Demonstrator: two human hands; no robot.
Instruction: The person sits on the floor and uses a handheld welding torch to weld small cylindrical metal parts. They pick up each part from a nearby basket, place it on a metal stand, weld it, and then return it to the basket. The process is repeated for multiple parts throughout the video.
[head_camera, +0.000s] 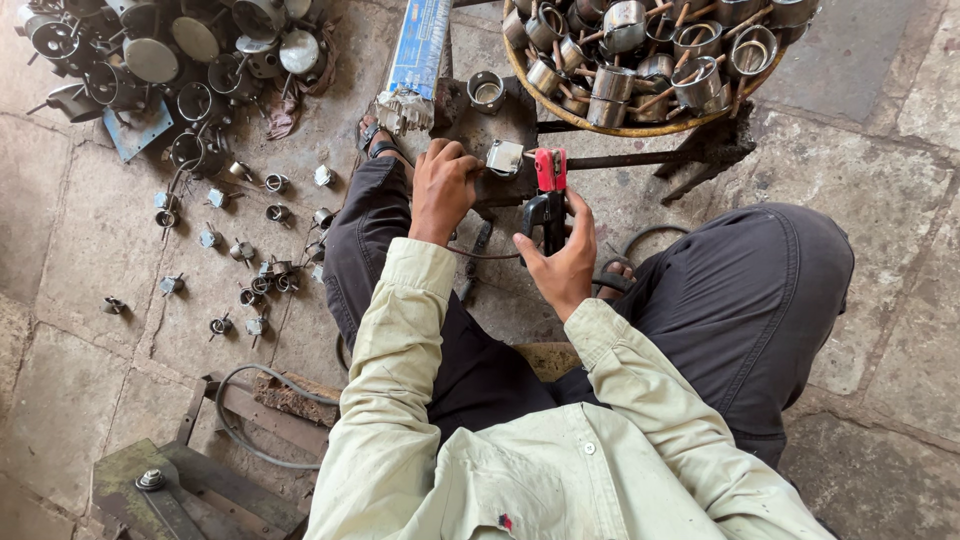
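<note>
The right hand (562, 262) is clenched round the dark handle of a welding electrode holder (548, 190), whose red clamp head points away from the person toward a small square metal piece (504, 157). That piece is pale grey, flat-faced and slightly glossy, with rounded corners, and it rests near the middle of a dark, rusty metal block (480, 125) standing on the stone floor (900, 250). The left hand (443, 188) is curled with its fingertips pressed at the left edge of the square piece, holding it down on the block; whether the fingers pinch it or only steady it cannot be told. A short metal ring (486, 91) sits on the far part of the same block. A thin dark cable (480, 253) runs from the holder toward the person's lap. Beyond the block, at the top edge of the view, a round woven basket (640, 128) on a dark frame is heaped with shiny metal cups with wooden handles. To the left, small metal fittings (245, 250) lie scattered over the floor slabs, and a heap of darker cups (170, 60) fills the top left corner. A blue packet (418, 45) lies on the floor beside the block's far left side.
</note>
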